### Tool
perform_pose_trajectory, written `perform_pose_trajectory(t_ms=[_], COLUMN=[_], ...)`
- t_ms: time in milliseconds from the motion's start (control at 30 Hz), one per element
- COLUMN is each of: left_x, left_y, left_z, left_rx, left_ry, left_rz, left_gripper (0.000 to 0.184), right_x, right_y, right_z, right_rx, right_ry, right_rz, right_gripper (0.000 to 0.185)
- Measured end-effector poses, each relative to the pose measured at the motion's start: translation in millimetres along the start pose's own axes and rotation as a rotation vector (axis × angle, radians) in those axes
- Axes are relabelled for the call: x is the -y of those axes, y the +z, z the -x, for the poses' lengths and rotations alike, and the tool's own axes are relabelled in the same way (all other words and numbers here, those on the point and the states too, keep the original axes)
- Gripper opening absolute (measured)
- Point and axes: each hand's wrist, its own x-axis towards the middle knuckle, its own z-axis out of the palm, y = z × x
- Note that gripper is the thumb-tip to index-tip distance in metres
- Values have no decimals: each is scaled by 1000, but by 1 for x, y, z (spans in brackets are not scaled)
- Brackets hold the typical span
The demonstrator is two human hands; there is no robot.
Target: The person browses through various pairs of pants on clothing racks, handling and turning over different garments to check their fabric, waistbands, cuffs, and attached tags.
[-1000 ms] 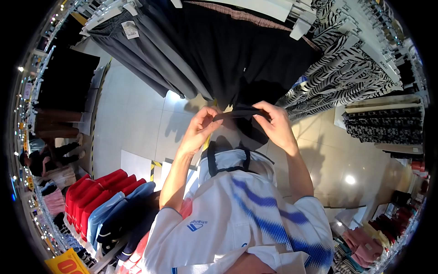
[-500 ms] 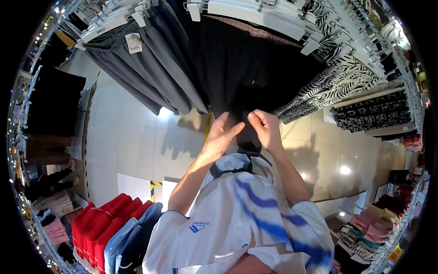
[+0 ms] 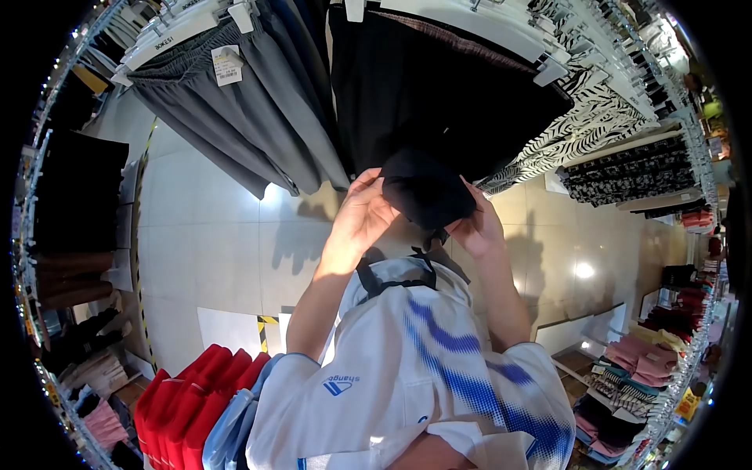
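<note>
Black trousers (image 3: 439,94) hang from a white clip hanger in front of me. Their lower end (image 3: 427,192) is lifted and spread between my two hands. My left hand (image 3: 366,210) is closed on the left edge of this black cloth, thumb toward the middle. On the right edge, my right hand (image 3: 479,223) grips the cloth, with its fingers partly hidden behind it. Grey trousers (image 3: 227,102) with a white tag (image 3: 227,65) hang to the left, and zebra-print trousers (image 3: 583,129) hang to the right.
Red garments (image 3: 188,407) and a light blue one (image 3: 229,427) hang at the lower left. Dark patterned clothes (image 3: 634,176) hang at the right. Folded clothes (image 3: 642,359) lie at the lower right. Tiled floor (image 3: 204,227) shows below the racks.
My hands have moved slightly apart, and the black cloth between them is now raised and spread wide. The view has shifted, with the hanging clothes slightly to the left.
</note>
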Motion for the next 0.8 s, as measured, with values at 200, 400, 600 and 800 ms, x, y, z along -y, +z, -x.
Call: perform_pose_trajectory(t_ms=[200,400,600,800], left_x=[-4,-2,-3,-2], left_y=[20,27,24,21], left_z=[0,2,0,-5], left_rx=[-62,-84,54,141], left_ry=[-256,-166,-26,60], left_rz=[192,125,28,-151], left_gripper=[20,24,23,15], right_x=[7,7,13,26], right_y=[4,7,1,1], right_z=[5,3,-1,-1], right_rx=[20,-116,132,139], right_ry=[192,72,-60,-162], right_rz=[-116,-27,34,189], right_gripper=[34,28,19,11])
